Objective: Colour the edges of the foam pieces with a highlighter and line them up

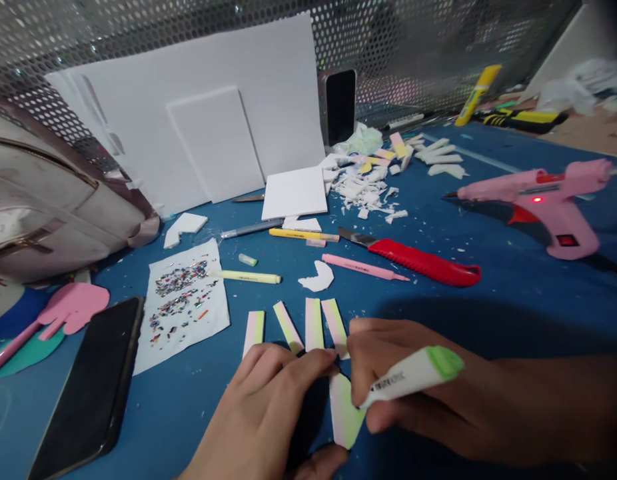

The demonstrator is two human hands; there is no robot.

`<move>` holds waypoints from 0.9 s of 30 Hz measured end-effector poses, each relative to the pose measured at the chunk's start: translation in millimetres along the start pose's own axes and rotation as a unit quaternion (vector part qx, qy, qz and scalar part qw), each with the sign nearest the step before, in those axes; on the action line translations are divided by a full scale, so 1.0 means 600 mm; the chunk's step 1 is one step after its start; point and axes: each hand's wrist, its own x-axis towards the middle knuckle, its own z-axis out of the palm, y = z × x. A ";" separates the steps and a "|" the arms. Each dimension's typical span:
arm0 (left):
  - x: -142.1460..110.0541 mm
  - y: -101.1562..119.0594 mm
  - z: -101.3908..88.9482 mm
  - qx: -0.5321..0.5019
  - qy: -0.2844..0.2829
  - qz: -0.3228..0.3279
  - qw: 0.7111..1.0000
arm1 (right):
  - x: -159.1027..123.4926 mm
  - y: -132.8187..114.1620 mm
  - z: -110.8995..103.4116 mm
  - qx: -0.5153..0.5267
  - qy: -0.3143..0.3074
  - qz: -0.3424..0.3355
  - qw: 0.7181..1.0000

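Nearer the person than the red cutter (426, 261) and to its left, a flat angular piece (345, 415) is lying between the two hands. The left hand (261, 413) is closing on it, index finger pressing by its far end and thumb bracing the near end. The right hand (418, 417) is gripping a white marker with a green end (411, 377), its lower end hiding among the fingers beside the piece's right edge. The piece is already showing pink along its left side and yellow-green over the rest that is visible; fingers are covering parts, so whether any bare white is remaining there I cannot tell. Four narrow strips (314, 325), also left of the cutter and nearer the person, are carrying both colours on their visible parts, so their colouring is looking largely done. Just left of the cutter, a pink marker (363, 267) and a curved white scrap (317, 276) are lying, the scrap showing no colour. A yellow marker (301, 235) is resting left of its blade. Beyond the cutter, white offcuts (366, 190) are heaping up, while to its right and farther back a pink glue gun (548, 193) is glowing with a red light.
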 end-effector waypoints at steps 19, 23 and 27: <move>0.001 0.005 -0.003 0.007 0.032 0.008 0.999 | -0.005 0.013 0.003 -0.038 0.123 -0.082 0.988; -0.003 0.005 -0.003 -0.003 0.038 0.010 0.999 | -0.008 -0.004 -0.006 -0.062 0.133 -0.036 0.989; -0.007 0.002 -0.001 -0.007 0.023 0.006 1.000 | -0.010 -0.012 -0.013 -0.032 0.126 0.013 0.991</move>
